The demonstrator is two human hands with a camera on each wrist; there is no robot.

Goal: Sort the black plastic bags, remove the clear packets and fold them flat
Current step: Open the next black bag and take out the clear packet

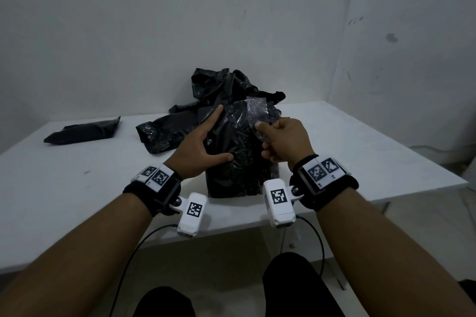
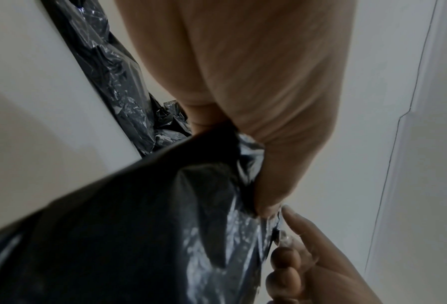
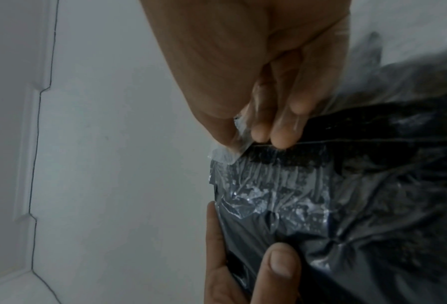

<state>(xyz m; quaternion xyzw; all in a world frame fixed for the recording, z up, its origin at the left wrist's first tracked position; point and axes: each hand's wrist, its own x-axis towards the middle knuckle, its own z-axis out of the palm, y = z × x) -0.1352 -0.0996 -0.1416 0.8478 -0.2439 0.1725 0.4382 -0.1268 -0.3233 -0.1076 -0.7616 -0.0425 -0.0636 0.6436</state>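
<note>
I hold a black plastic bag (image 1: 237, 162) upright over the white table (image 1: 360, 152). My left hand (image 1: 201, 144) grips its left edge, thumb on the front and index finger stretched up along it. My right hand (image 1: 268, 136) pinches a corner of a clear packet (image 1: 256, 110) that lies against the bag's upper right. In the left wrist view my left hand (image 2: 264, 185) presses its thumb into the black bag (image 2: 139, 226). In the right wrist view my right hand (image 3: 258, 131) pinches the clear packet (image 3: 269, 191) between thumb and fingertips over the black bag (image 3: 373, 236).
A heap of crumpled black bags (image 1: 221, 87) lies at the back of the table against the wall, with one bag (image 1: 159, 134) spilling to the left. A flat folded black bag (image 1: 82, 131) lies at the far left. The table's right edge is near the wall corner.
</note>
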